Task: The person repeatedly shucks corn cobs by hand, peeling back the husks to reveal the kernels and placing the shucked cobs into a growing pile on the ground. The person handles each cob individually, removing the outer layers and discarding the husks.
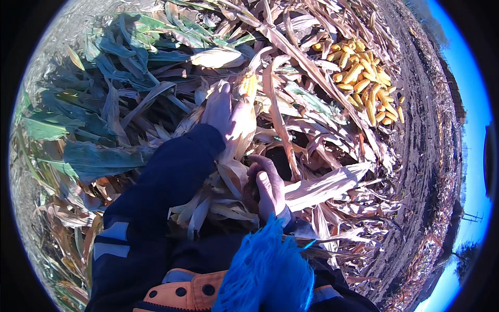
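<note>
Before me is a partly husked ear of corn (248, 85), its yellow kernels bare near the tip. Pale husk (245, 134) still wraps its lower part. My left hand (216, 107) grips the ear along its left side. Lower and to the right, my right hand (269, 186) has its fingers curled close to the loose, peeled husk leaves (230, 177). Shadow and brown fibres by those fingers hide whether they hold anything. Another ear in its husk (218, 58) lies beyond my left hand.
A heap of bare yellow corn ears (364, 78) lies at the upper right. Dry stalks (304, 64) and green corn leaves (117, 58) cover the ground around my hands. A blue fringe (269, 269) hangs before my chest. Bare field soil (421, 156) stretches along the right.
</note>
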Tool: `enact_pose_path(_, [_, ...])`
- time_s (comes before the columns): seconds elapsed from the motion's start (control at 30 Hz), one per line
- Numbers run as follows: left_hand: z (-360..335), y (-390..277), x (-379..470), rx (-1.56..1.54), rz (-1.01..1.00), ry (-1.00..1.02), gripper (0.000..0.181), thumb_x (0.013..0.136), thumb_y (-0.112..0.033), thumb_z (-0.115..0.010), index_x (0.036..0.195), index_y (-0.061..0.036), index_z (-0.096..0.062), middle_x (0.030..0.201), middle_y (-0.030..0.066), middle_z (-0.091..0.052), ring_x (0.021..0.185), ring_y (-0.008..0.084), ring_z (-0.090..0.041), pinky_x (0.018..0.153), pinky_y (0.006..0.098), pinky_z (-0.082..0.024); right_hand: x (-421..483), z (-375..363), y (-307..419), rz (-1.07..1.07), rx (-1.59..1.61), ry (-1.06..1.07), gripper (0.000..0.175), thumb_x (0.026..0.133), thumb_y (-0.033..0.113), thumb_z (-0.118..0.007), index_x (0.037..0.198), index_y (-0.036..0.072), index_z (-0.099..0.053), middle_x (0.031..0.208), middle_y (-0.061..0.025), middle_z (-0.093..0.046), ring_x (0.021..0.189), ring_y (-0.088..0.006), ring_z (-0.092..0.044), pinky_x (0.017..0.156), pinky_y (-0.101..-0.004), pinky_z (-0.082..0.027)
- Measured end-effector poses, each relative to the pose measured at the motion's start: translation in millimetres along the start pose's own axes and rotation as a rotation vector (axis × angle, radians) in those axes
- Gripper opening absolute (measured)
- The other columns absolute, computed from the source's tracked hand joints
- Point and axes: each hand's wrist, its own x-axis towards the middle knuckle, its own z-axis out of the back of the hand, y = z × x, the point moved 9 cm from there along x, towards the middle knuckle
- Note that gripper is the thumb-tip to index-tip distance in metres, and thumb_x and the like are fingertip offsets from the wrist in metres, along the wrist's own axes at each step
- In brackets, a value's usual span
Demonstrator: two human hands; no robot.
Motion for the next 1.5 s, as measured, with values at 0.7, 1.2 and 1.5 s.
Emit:
enact_pose_path(0.7, [-7.9, -104.0, -6.9, -0.192, -0.362, 0.304, 0.042, 0.093, -0.038, -0.059, 0.117, -0.0032, -0.062, 0.11, 0.0165, -0.058, 0.104, 0.0346, -0.058, 0.088, 0.0403, -0.047, 73.6, -8.2, -35.7, -0.004, 0.721, 0.29, 0.049, 0.088, 0.036, -0.071, 0.121, 0.003, -0.056, 0.108, -0.0049, -0.063, 0.103, -0.0165, -0.058, 0.09, -0.0308, -0.045])
enact_pose_path(1.2, [10.1, -29.9, -38.9, 0.207, -0.189, -0.013, 0.019, 0.09, -0.02, -0.063, 0.077, -0.0073, -0.06, 0.071, 0.0132, -0.062, 0.067, 0.0343, -0.063, 0.062, 0.042, -0.05, 82.2, 14.4, -47.0, -0.102, 0.889, -0.235, 0.054, 0.102, 0.047, -0.043, 0.137, 0.006, -0.046, 0.12, -0.0082, -0.058, 0.108, -0.018, -0.058, 0.09, -0.0327, -0.047])
enact_pose_path(1.5, [44.5, -89.5, -40.1, -0.057, -0.349, -0.045, 0.039, 0.08, -0.019, -0.075, 0.113, -0.0053, -0.057, 0.105, 0.0162, -0.055, 0.09, 0.0347, -0.062, 0.073, 0.0402, -0.054, 101.5, 11.5, -17.3, 0.03, 0.331, -0.177, 0.039, 0.099, 0.031, -0.057, 0.125, 0.002, -0.055, 0.103, -0.0033, -0.062, 0.092, -0.0098, -0.059, 0.078, -0.024, -0.049])
